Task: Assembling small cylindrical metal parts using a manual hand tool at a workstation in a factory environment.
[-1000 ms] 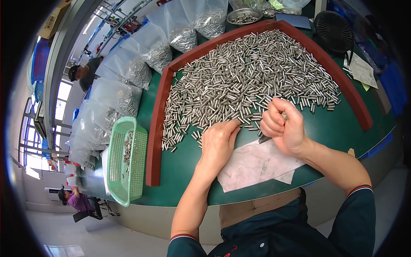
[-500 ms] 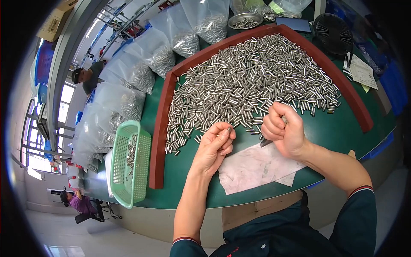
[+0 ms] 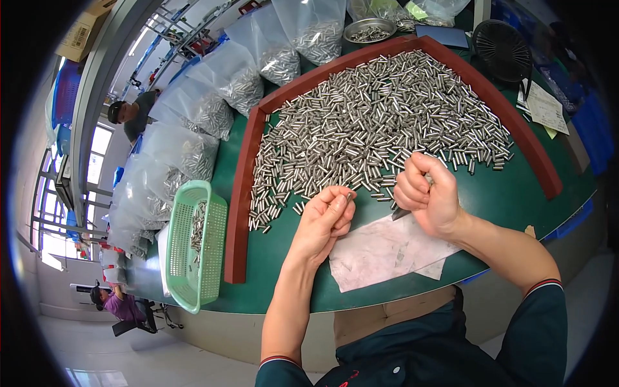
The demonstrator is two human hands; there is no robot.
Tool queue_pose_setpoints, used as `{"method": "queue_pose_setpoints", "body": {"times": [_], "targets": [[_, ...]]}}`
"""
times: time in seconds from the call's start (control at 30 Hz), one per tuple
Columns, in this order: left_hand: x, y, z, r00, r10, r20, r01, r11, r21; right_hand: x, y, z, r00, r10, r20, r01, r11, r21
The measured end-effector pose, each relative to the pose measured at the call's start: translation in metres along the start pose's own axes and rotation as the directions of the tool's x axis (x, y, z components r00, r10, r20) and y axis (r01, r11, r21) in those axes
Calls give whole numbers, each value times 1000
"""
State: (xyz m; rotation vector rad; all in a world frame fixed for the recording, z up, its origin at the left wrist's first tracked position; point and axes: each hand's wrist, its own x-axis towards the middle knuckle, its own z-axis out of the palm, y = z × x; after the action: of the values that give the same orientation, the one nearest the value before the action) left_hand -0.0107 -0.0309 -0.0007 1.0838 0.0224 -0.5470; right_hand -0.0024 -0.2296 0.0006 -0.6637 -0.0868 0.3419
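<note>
My left hand [image 3: 322, 222] pinches a small metal pin [image 3: 350, 196] between thumb and forefinger, its other fingers curled in. To the right, my right hand [image 3: 429, 197] is closed in a fist round a dark, thin tool [image 3: 400, 213]. Only a short end of that tool shows below the fist, so its kind is hidden. Under and between the hands lies a stained, pale pink sheet [image 3: 371, 255] on the green table [image 3: 509, 203]. Just beyond both hands spreads a wide heap of short metal cylinder pins [image 3: 380, 116].
A reddish-brown raised border [image 3: 240, 206] encloses the heap on the sides and back. Left of it stands a green plastic basket [image 3: 218, 251] with some pins inside. Clear bags of pins [image 3: 238, 80], a metal bowl [image 3: 369, 30] and a black fan [image 3: 501, 51] stand around. Two people are farther left.
The pin in my left fingertips has tilted slightly, and the left thumb and forefinger have shifted a little. My right hand stays nearly still.
</note>
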Motion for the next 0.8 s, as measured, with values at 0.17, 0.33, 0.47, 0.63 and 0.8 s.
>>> {"method": "queue_pose_setpoints", "body": {"times": [0.17,0.33,0.47,0.63,0.8], "targets": [[-11,-7,28,974,226,29,-144,511,848,-1,-2,3,1000,-30,-1,30,1000,1],[-15,-16,32,955,278,106,-161,180,970,-1,4,6,998,-34,45,36,998,-53],[-12,-18,37,953,285,103,-160,185,969,-7,7,9,996,-54,69,59,995,-76],[-13,-18,34,960,268,82,-140,207,968,-8,15,10,992,-77,99,87,991,-103],[-12,-17,34,960,266,82,-144,221,965,-8,16,8,992,-87,92,95,991,-91]]}}
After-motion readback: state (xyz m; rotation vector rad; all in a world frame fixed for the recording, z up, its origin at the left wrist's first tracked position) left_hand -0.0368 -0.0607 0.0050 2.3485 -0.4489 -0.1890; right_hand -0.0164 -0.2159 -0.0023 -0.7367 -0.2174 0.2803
